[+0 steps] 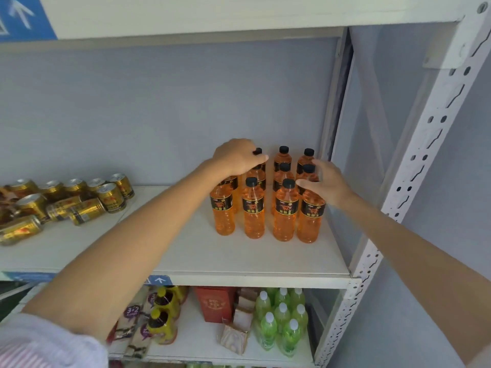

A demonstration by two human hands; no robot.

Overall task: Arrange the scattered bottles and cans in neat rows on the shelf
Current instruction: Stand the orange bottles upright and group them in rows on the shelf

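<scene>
Several orange drink bottles (253, 208) with black caps and black labels stand upright in rows at the right end of the white shelf (239, 261). My left hand (236, 156) rests over the tops of the bottles in the left column, fingers curved round a cap at the back. My right hand (328, 183) touches the front right bottle (310, 216) at its neck, fingers and thumb spread round it. Several gold cans (111, 196) sit at the shelf's left end, some upright and some lying on their sides.
A white perforated upright post (414, 166) bounds the shelf on the right. The lower shelf holds green bottles (281, 322), a red box (215, 304), yellow bottles (162, 312) and snack packets. Bare shelf lies between cans and bottles.
</scene>
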